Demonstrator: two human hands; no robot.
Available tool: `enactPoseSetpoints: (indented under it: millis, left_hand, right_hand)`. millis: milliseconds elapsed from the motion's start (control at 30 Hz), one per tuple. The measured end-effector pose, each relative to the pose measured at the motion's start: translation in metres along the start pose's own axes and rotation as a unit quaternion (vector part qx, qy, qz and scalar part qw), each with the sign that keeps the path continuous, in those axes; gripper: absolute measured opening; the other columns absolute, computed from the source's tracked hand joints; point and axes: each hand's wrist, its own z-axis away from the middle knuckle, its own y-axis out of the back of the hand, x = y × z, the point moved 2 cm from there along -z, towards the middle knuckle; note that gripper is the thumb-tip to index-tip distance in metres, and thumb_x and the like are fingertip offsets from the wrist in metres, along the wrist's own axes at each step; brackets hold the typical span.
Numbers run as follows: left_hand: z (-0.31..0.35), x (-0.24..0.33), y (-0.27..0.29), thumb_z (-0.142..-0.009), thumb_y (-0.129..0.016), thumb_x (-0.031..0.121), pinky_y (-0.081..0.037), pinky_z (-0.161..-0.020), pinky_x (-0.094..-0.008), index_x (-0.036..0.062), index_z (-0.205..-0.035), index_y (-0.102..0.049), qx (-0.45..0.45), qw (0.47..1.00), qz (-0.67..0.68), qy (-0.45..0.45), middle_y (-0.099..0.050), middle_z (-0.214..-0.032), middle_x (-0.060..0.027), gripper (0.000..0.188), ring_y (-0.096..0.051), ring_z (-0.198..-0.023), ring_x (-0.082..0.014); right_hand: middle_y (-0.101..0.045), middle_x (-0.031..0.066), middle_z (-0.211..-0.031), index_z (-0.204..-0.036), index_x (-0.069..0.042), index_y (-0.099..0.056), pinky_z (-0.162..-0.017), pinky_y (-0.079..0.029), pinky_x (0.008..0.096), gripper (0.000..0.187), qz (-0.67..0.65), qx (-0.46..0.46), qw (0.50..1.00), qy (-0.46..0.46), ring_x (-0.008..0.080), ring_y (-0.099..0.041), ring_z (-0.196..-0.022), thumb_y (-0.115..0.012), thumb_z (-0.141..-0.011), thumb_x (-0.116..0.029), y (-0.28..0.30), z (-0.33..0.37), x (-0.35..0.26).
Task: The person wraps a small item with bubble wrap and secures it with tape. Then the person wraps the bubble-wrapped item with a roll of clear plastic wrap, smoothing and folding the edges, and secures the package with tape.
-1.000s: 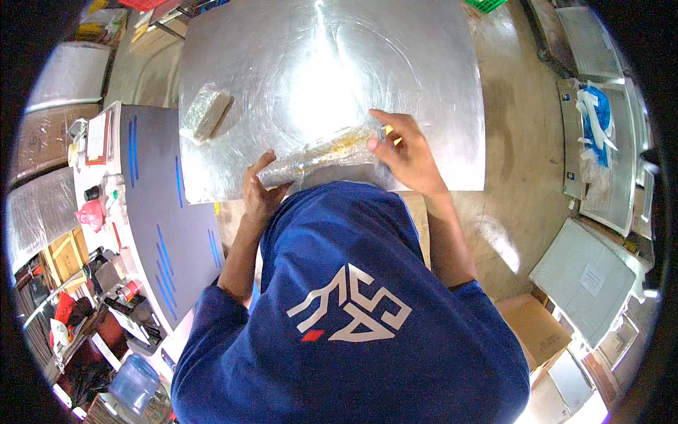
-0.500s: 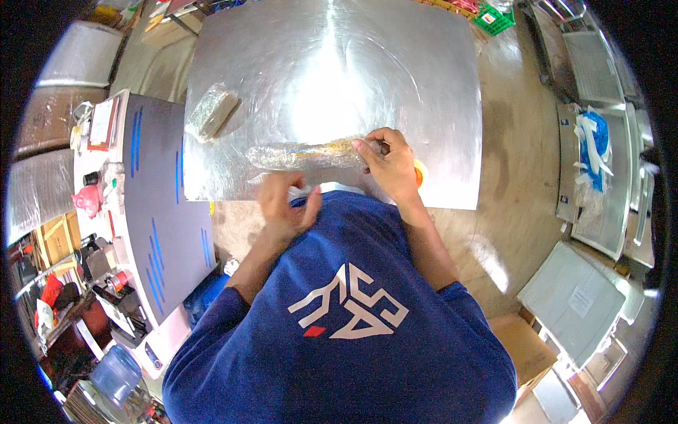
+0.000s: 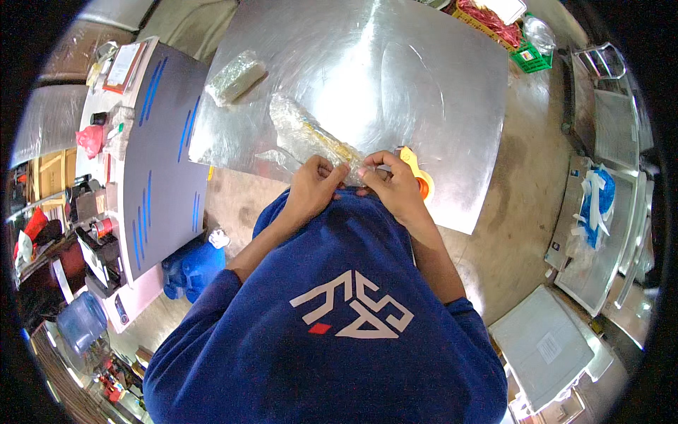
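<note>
A long bundle in clear plastic wrap (image 3: 305, 128), with something yellowish inside, lies slanted on the metal table, its near end close to my body. My left hand (image 3: 312, 187) pinches the plastic at that end, fingers curled. Right beside it, my right hand (image 3: 397, 187) grips the same end between thumb and fingers. The two hands almost touch. A yellow and orange tape dispenser (image 3: 417, 169) rests just past my right hand. Farther off at the left is a blocky plastic-wrapped package (image 3: 237, 78), apart from both hands.
The shiny metal table (image 3: 452, 113) ends near my waist. To the left stands a grey panel with blue stripes (image 3: 166, 177) beside a cluttered white surface. Yellow and green crates (image 3: 531, 56) stand beyond the far right corner. A white-topped box (image 3: 540, 346) is at the lower right.
My left hand has come in to the bundle's end and closed on the plastic. The bundle has swung from lying crosswise to slanting toward me. The view has turned, uncovering the tape dispenser.
</note>
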Motion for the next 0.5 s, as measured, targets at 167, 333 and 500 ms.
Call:
enactPoseSetpoints:
  millis: [167,333,500]
  left_hand:
    - [0.014,0.009,-0.002,-0.094,-0.07,0.015,-0.06,-0.06,-0.0283,-0.0102,-0.093,-0.058,-0.027,0.996,0.072,0.034,-0.071,-0.078,-0.0175,0.028,-0.074,-0.07,-0.021]
    - [0.021,-0.002,0.0,-0.095,-0.069,0.018,-0.058,-0.058,-0.0278,-0.0078,-0.089,-0.059,-0.028,0.998,0.035,0.036,-0.07,-0.076,-0.0137,0.029,-0.074,-0.068,-0.02]
    - [0.031,0.003,0.001,-0.095,-0.071,0.018,-0.057,-0.057,-0.0277,-0.0057,-0.088,-0.059,-0.01,0.999,0.024,0.032,-0.068,-0.073,-0.0101,0.027,-0.073,-0.067,-0.0191]
  right_hand:
    - [-0.063,0.0064,-0.082,-0.103,-0.001,-0.06,-0.059,-0.056,0.0263,0.017,0.124,-0.048,0.989,-0.058,0.0132,-0.066,-0.069,-0.072,-0.093,-0.008,0.003,0.0,-0.012]
    - [-0.062,0.0087,-0.067,-0.083,-0.001,-0.061,-0.058,-0.05,0.0347,0.021,0.373,-0.068,0.924,0.058,0.0188,-0.065,-0.065,-0.077,-0.085,-0.015,-0.002,-0.008,-0.019]
    - [-0.068,0.0215,-0.075,-0.079,0.003,-0.064,-0.066,-0.054,0.0467,0.024,0.44,-0.055,0.895,0.057,0.0408,-0.069,-0.07,-0.074,-0.079,-0.019,-0.012,-0.008,-0.012]
